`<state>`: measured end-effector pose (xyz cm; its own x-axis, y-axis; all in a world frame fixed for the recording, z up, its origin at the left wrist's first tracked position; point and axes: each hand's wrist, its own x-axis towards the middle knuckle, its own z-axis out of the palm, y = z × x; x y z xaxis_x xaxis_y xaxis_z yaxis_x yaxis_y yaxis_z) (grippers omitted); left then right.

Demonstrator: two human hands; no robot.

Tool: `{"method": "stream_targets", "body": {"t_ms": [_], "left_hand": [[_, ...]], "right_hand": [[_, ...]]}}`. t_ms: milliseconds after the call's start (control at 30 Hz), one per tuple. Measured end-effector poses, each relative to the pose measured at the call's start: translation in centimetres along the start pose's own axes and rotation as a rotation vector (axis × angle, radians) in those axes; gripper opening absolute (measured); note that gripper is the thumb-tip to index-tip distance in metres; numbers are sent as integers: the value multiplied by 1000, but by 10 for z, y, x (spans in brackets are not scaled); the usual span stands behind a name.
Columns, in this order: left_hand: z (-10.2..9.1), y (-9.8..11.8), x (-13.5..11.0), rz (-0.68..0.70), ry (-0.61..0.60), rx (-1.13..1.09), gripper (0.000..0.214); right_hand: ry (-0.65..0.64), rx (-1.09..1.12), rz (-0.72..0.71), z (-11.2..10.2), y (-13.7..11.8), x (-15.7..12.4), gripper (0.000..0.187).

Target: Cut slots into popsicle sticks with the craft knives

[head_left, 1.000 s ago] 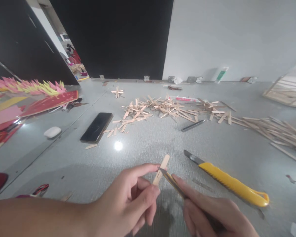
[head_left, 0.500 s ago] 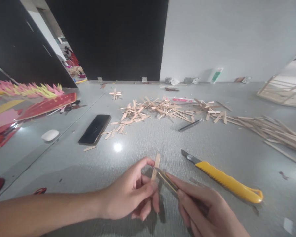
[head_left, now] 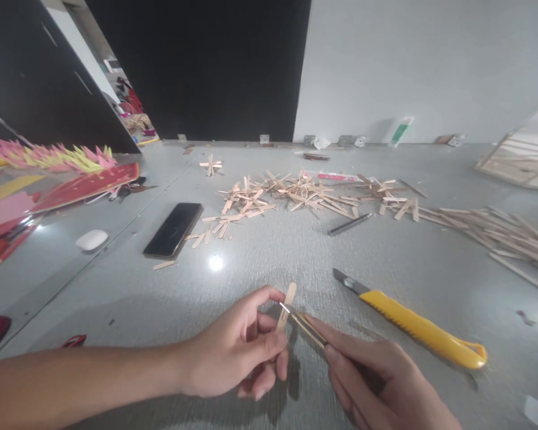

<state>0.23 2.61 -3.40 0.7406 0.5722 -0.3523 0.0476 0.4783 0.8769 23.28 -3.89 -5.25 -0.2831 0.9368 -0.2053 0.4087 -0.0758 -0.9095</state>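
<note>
Between the thumb and fingers of my left hand (head_left: 246, 346) is a short wooden craft stick (head_left: 289, 301), tilted with its rounded end up. A small dark mark shows on its face. My right hand (head_left: 372, 370) grips a slim craft knife (head_left: 307, 327); its pointed tip touches or nearly touches the stick beside my left forefinger. The knife's rear part is hidden in my fingers. To the right of my hands lies a yellow utility knife (head_left: 412, 322) with its dark blade out.
Beyond my hands spreads a pile of short wooden sticks (head_left: 302, 191), with longer strips (head_left: 511, 236) at the right. A pen (head_left: 350, 224), a phone (head_left: 174, 230) and a white case (head_left: 92, 240) lie on the grey surface. Red and pink paper pieces (head_left: 85, 185) sit far left.
My view has shifted slightly, so the things at the right appear further right. Both hands keep their grips, and the knife tip remains at the stick.
</note>
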Motion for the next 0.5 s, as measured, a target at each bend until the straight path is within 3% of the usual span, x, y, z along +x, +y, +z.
{"method": "stream_targets", "body": {"t_ms": [200,500], "left_hand": [[0,-3,2,52,-44,-50,33],[3,-4,1,54,-1,-48,32]], "right_hand": [[-46,-50,-19,-3,-5,3,51],[-67,-56,-62,-7,-15,6,49]]}}
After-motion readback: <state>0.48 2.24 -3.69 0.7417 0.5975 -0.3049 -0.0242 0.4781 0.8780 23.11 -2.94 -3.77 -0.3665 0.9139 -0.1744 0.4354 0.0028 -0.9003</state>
